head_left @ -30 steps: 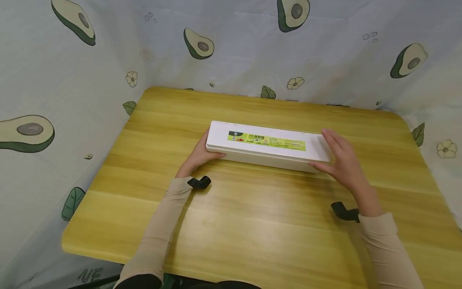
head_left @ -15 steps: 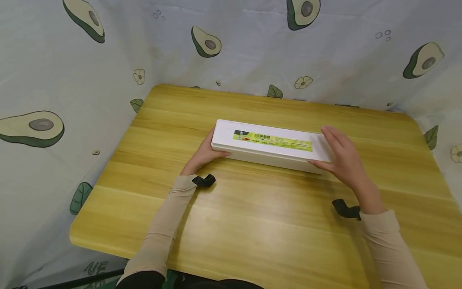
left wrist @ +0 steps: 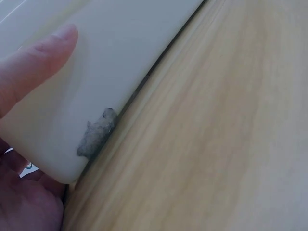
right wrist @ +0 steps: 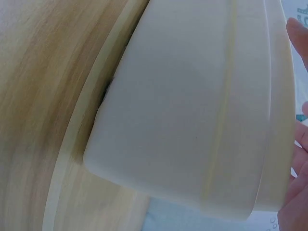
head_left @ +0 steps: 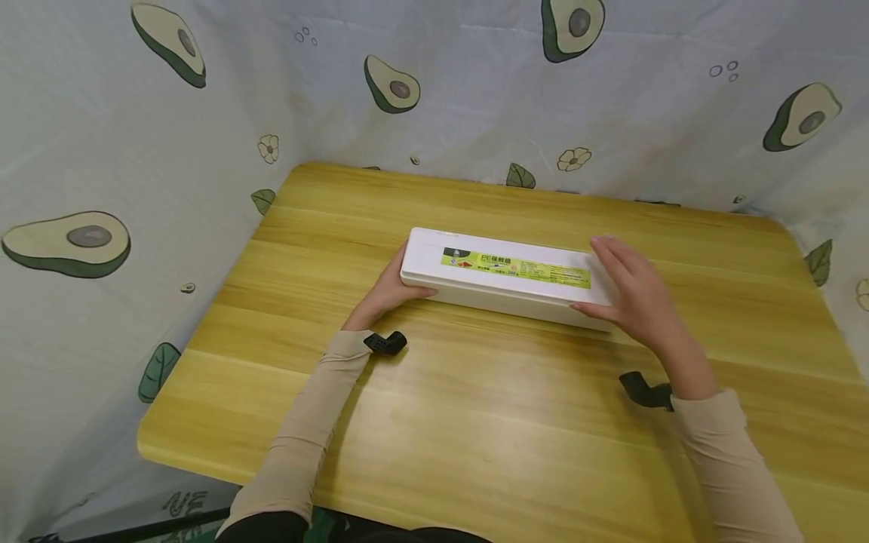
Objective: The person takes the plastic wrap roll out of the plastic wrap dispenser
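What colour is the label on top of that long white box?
The label is mostly yellow-green; the head view shows it best.

In front of the long white lidded box (head_left: 502, 283), the yellow wood-grain tabletop (head_left: 489, 422) gives me passing room; behind the box, a narrower strip (head_left: 529, 215) ends at the avocado-printed white sheet (head_left: 468, 113). My left hand (head_left: 388, 292) blocks its left end, my right hand (head_left: 637, 298) its right.

label (head_left: 516, 268) — fine print unreadably small; right sleeve (head_left: 736, 471) — cut off by bottom edge
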`<state>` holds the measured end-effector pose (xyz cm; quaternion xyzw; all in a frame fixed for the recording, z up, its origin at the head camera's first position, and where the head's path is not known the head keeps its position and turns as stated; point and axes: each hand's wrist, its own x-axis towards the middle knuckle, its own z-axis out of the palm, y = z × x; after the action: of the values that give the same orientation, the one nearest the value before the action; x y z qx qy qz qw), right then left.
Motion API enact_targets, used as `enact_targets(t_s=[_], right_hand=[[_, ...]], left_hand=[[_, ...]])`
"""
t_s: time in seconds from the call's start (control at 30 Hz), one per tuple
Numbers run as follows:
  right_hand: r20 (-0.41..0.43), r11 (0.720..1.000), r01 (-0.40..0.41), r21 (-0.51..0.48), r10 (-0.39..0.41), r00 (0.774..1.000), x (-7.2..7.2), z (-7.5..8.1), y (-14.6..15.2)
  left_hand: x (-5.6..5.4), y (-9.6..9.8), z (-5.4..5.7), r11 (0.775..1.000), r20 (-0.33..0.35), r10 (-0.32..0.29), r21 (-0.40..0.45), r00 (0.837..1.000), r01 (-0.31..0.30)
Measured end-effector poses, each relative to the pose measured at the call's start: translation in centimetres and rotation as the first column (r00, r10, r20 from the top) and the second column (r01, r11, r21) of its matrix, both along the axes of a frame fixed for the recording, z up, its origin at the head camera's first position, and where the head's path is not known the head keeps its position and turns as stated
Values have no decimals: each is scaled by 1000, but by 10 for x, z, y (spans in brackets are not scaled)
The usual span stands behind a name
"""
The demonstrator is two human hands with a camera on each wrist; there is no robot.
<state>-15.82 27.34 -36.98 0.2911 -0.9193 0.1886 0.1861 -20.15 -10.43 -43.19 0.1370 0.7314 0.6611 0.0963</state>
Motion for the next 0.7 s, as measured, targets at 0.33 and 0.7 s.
enact_targets(t_s=[0.33, 0.7], right_hand=[[-1, 999, -40, 14, 40, 999, -4, 2, -7], [66, 998, -54, 24, 53, 996, -10, 2, -24]], left_hand=[[-4, 1, -5, 1000, -12, 4, -11, 1000, -4], [-8, 0, -16, 999, -44, 22, -40, 999, -23]])
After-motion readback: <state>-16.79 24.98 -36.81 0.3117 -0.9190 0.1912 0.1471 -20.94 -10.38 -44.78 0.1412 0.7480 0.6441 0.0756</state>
